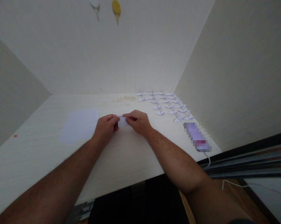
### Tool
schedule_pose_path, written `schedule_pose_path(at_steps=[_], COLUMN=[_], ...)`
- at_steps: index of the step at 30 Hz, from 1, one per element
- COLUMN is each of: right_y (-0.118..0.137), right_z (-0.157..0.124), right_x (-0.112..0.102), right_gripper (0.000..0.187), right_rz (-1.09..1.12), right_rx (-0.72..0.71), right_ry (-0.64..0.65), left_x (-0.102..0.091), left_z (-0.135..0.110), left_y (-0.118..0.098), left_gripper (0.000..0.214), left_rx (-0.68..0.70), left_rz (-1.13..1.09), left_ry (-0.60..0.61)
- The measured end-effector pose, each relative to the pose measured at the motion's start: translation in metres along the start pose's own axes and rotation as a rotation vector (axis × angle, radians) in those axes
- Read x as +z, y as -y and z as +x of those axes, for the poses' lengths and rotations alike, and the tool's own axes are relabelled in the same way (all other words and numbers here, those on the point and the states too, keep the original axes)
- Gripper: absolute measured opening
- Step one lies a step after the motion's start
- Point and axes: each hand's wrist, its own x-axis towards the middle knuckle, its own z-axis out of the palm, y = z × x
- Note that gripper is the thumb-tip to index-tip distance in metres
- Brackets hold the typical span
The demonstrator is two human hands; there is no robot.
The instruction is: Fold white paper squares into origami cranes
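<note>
A small piece of paper (123, 121) is at the centre of the person's work, held just above or on the white table (121, 158); which of the two cannot be told. It is plain and pale, white with a faint lavender cast, and shows as a short, roughly rectangular strip, its ends hidden by fingers. Taking this paper as the middle of a clock, with twelve toward the back wall (131, 59), the left hand (107, 124) sits at nine, its thumb and forefinger closed on the paper's edge, the other fingers curled. The right hand (138, 122) sits at three, thumb and forefinger likewise pinched on the opposite end, the rest bent inward. At nine, beyond the left hand, lies one larger pale area of paper (78, 126); whether single sheet or stack cannot be told. Around two o'clock stand roughly twenty folded white paper cranes (170, 106) in loose rows, overlapping too much for an exact count. Between three and four lies one pixelated oblong object (197, 136), with a white cable (209, 160) beside it at four. One brownish mark (126, 98) is at twelve, one red spot (15, 136) near nine, and two hooks, one white (95, 3) and one yellow (116, 7), hang on the wall between eleven and twelve.
</note>
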Motion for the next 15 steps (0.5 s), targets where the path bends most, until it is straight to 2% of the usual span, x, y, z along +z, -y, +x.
schedule_pose_path(at_steps=[9,15], right_y=[-0.0044,-0.0060], right_z=[0.0011,0.0053], right_x=[0.0032,0.0021], right_gripper=[0.016,0.014], right_rz=[0.107,0.113], right_rx=[0.176,0.182], right_ry=[-0.054,-0.136], left_x=[0.0007,0.0026], left_z=[-0.0016,-0.0041], left_y=[-0.0031,-0.0087], left_gripper=[0.015,0.018], left_rx=[-0.039,-0.047], left_rz=[-0.039,-0.022], left_ry=[0.010,-0.015])
